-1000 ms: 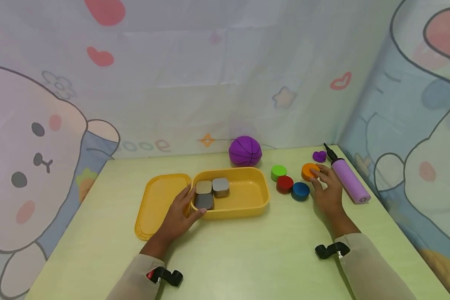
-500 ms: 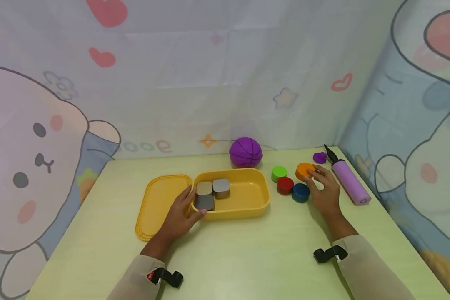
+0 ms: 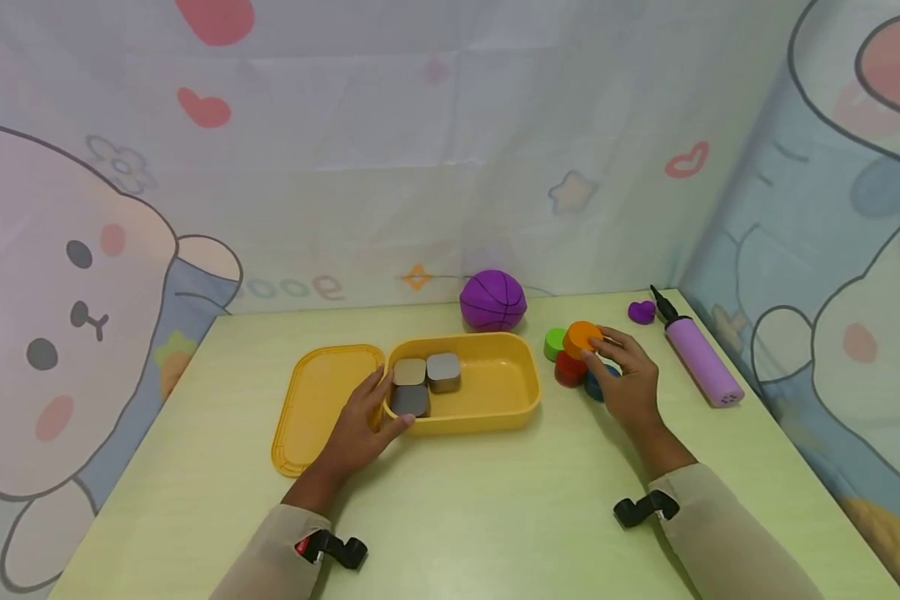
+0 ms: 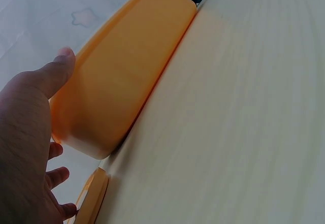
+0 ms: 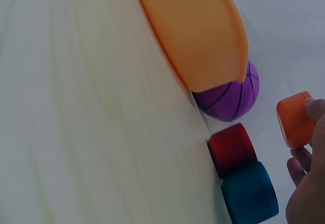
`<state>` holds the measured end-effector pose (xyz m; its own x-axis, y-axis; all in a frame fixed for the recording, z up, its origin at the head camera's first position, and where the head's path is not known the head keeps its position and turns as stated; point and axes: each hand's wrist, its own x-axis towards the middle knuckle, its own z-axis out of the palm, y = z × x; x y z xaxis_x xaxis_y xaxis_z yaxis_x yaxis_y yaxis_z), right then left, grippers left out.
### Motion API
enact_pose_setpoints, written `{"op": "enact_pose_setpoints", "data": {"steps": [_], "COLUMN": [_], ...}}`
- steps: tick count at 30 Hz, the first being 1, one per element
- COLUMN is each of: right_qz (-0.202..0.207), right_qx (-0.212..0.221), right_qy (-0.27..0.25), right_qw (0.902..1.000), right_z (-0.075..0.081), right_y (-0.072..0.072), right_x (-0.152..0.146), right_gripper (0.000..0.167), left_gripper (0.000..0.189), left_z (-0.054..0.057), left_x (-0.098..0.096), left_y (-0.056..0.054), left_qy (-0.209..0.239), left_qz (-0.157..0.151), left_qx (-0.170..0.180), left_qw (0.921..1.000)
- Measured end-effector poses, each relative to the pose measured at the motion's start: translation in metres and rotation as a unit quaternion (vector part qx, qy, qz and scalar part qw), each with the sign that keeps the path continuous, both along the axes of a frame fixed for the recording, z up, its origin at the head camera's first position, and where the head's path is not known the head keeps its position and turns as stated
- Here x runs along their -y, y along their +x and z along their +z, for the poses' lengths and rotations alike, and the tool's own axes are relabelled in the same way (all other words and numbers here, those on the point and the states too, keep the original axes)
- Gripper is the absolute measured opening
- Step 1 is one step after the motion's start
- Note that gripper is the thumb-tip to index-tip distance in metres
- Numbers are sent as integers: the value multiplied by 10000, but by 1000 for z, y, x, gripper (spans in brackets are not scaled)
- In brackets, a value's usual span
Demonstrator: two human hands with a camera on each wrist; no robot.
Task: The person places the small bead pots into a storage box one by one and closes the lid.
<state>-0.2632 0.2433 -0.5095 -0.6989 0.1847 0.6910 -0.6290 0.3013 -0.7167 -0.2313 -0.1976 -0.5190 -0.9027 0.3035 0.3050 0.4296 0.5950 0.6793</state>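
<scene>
My right hand (image 3: 630,383) pinches an orange round block (image 3: 581,339) between thumb and fingers. In the head view the block overlaps a red round block (image 3: 569,371) and partly covers a green one (image 3: 554,343). A blue round block (image 3: 598,385) shows just under the hand; in the right wrist view the orange block (image 5: 295,118) is held clear of the table. My left hand (image 3: 360,425) rests at the left end of a yellow box (image 3: 480,423), fingers spread, thumb at its front rim. Inside stand a beige block (image 3: 409,372), a light grey block (image 3: 443,372) and a dark grey block (image 3: 411,401).
A yellow lid (image 3: 307,417) lies left of the box, partly behind my left hand. Behind the box is a purple ball (image 3: 492,300). At the right edge lie a purple hand pump (image 3: 701,358) with a black nozzle and a small purple heart (image 3: 642,312). Printed cloth walls stand behind and right.
My right hand has lifted the orange block and carried it left, from beside the purple heart to over the red and green blocks. My left hand has stayed at the box.
</scene>
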Motion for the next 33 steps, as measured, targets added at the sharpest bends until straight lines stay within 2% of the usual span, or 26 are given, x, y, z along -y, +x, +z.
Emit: {"op": "enact_pose_setpoints", "data": {"steps": [9,24,28,33], "right_qz": [21,374,363,251], "right_qx": [112,181,274,191], "right_qy": [308,559,876,1393], "right_qw": [9995,9976,9951,9898], "right_z": [2,1,3,6], "right_y": [0,4,6,7], "right_x": [26,71,79,88], "right_gripper": [25,27,30,33], "left_gripper": [86,86,85,85], "left_z": [-1,0,-1,1], "left_x": [0,0,0,-1], "left_y": [0,2,1,2], "left_qy": [66,88,23,8], "left_qz": [-43,-48,-6,-2], "left_qx": [-68,38,42,-15], "left_qw": [9999,9999,10000,10000]}}
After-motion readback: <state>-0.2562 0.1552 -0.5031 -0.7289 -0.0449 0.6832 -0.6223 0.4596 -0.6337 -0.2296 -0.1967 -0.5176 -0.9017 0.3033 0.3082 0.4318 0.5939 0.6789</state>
